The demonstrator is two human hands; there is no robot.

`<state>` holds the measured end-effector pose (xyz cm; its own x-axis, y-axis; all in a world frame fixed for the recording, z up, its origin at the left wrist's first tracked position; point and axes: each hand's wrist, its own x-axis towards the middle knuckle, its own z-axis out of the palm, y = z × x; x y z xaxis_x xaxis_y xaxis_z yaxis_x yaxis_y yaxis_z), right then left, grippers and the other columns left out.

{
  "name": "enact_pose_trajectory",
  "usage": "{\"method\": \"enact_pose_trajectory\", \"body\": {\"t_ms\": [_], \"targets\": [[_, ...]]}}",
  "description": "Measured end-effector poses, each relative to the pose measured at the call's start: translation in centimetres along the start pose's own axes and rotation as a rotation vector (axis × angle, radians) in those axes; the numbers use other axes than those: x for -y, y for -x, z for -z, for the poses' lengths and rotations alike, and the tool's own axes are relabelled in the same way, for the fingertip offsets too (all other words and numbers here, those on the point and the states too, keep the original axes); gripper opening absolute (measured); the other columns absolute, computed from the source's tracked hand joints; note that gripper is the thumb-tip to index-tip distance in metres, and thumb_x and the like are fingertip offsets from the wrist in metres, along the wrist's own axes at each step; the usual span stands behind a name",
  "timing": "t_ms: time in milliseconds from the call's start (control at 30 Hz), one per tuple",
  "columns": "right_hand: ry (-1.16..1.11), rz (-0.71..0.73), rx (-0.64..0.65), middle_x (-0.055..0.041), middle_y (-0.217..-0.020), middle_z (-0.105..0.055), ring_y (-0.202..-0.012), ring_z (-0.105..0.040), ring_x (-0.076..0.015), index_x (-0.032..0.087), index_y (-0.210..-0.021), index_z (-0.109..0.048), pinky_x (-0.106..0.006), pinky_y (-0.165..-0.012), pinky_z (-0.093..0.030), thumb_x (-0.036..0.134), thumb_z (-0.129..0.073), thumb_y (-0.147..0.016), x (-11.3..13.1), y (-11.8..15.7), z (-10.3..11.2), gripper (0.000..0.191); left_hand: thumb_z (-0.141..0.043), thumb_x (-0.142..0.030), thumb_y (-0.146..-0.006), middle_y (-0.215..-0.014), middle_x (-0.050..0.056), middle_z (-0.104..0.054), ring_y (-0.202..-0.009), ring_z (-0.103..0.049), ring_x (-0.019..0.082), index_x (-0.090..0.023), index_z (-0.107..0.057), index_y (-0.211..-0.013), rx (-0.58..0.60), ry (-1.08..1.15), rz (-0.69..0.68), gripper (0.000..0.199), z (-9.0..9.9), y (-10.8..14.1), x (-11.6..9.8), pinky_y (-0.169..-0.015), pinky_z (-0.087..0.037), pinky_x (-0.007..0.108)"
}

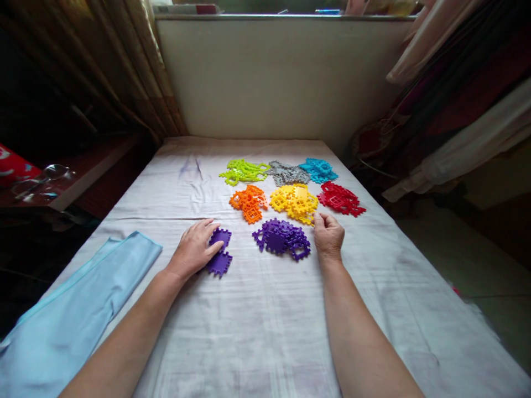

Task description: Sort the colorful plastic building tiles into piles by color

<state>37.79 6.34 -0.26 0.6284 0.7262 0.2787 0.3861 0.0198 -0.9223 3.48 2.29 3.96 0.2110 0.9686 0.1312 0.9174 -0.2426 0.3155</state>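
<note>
Two flat purple interlocking tiles with notched edges lie one behind the other, left of the middle of the bed-like surface. My left hand rests over their left side, fingers stretched out and thumb apart, partly hiding them. To the right is a heap of purple interlocking pieces. My right hand is beside that heap, its fingers curled closed near the front right edge of the yellow pieces. Whatever those fingers may hold is hidden.
Behind lie piles of orange, red, lime green, grey and blue pieces. A folded light blue cloth lies at the left edge. Glasses sit on a side shelf. Curtains and hanging clothes flank the surface.
</note>
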Motion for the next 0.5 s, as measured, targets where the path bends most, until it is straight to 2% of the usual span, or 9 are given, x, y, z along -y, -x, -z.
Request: {"method": "enact_pose_trajectory", "body": {"t_ms": [133, 233, 367, 433, 500], "targets": [[0.003, -0.003, -0.003, -0.0066, -0.068, -0.072, -0.065, -0.064, -0.0214, 0.016, -0.079, -0.072, -0.033, -0.067, -0.05, 0.055, -0.056, -0.074, 0.1, 0.0, 0.0, 0.042, -0.061, -0.044, -0.079, -0.142, 0.01, -0.056, -0.133, -0.049, 0.029, -0.025, -0.062, -0.122, 0.16, -0.04, 0.052, 0.047, 1.0, -1.3, 0.2, -0.111, -0.038, 0.047], [0.008, 0.002, 0.003, -0.0072, -0.07, -0.072, -0.067, -0.065, -0.022, 0.017, -0.079, -0.072, -0.033, -0.068, -0.05, 0.055, -0.055, -0.074, 0.1, 0.1, 0.0, 0.041, -0.063, -0.04, -0.075, -0.131, 0.009, -0.064, -0.126, -0.055, 0.029, -0.023, -0.063, -0.113, 0.16, -0.02, 0.053, 0.041, 1.6, -1.6, -0.4, -0.107, -0.041, 0.043], [0.023, 0.007, 0.008, -0.0078, -0.073, -0.074, -0.068, -0.066, -0.0222, 0.017, -0.081, -0.072, -0.033, -0.07, -0.051, 0.054, -0.055, -0.076, -0.1, 0.1, -0.1, 0.041, -0.057, -0.035, -0.079, -0.099, 0.003, -0.073, -0.097, -0.066, 0.023, -0.024, -0.064, -0.098, 0.175, 0.027, 0.126, 0.023, 2.3, -1.6, -1.5, -0.086, -0.049, 0.034], [0.03, 0.011, 0.011, -0.0079, -0.074, -0.074, -0.069, -0.066, -0.0223, 0.017, -0.081, -0.072, -0.034, -0.07, -0.051, 0.055, -0.055, -0.076, -0.1, 0.1, -0.1, 0.041, -0.053, -0.035, -0.082, -0.091, 0.001, -0.072, -0.086, -0.067, 0.019, -0.025, -0.064, -0.1, 0.179, 0.072, 0.172, 0.023, 2.5, -1.7, -1.9, -0.079, -0.049, 0.03], [0.025, 0.013, 0.017, -0.0082, -0.075, -0.074, -0.069, -0.066, -0.0226, 0.017, -0.081, -0.072, -0.034, -0.07, -0.051, 0.055, -0.055, -0.076, -0.1, 0.1, 0.0, 0.042, -0.051, -0.036, -0.083, -0.091, 0.0, -0.072, -0.083, -0.066, 0.018, -0.025, -0.064, -0.104, 0.179, 0.111, 0.167, 0.027, 2.6, -1.9, -2.2, -0.078, -0.048, 0.029]]}}
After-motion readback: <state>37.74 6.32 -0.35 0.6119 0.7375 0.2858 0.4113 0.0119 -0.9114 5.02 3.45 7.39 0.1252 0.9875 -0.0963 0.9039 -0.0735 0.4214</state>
